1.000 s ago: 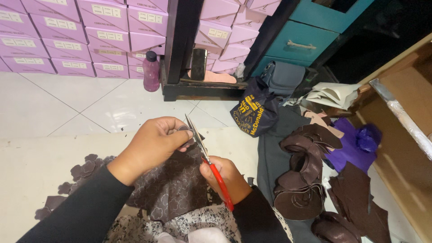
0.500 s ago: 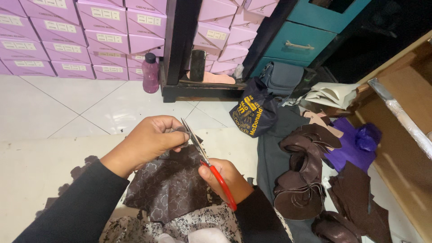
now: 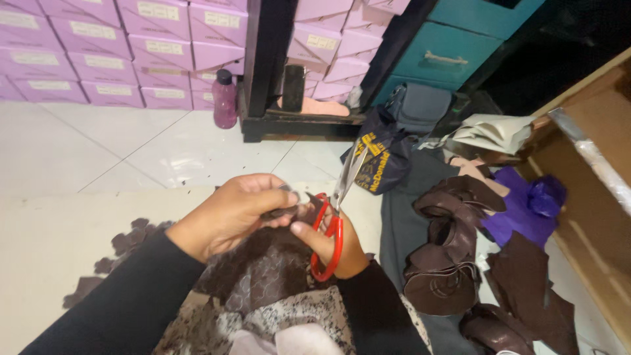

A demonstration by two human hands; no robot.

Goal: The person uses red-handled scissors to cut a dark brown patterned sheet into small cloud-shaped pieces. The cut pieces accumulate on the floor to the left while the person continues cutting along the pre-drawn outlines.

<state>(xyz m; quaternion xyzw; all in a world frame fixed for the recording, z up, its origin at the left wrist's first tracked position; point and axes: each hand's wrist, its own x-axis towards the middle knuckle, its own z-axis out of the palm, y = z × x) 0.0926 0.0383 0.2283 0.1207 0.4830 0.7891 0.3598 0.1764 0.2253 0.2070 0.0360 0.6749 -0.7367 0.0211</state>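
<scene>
Since the earlier frame the scissors (image 3: 334, 217) have swung from lying slantwise across the dark brown leather piece (image 3: 263, 266) to pointing nearly straight up, blades clear of it, so I judge one cut finished and the tool being reset. I see my right hand (image 3: 335, 246) clenched through the red handles, while my left hand (image 3: 240, 213) pinches a small dark offcut (image 3: 281, 212) at the top edge of the leather, which lies over my lap, above the floor. Trimmed brown scraps (image 3: 121, 246) lie on the pale floor to the left. Along the far edge of the floor, stacked lilac boxes (image 3: 118, 49) with pale rectangular labels form a wall, a pink bottle (image 3: 225, 98) standing before them. A dark bag (image 3: 378, 161) with yellow print sits beside a teal drawer unit (image 3: 453, 52); cut brown pieces (image 3: 450, 250) pile at right, near purple material (image 3: 522, 207).
</scene>
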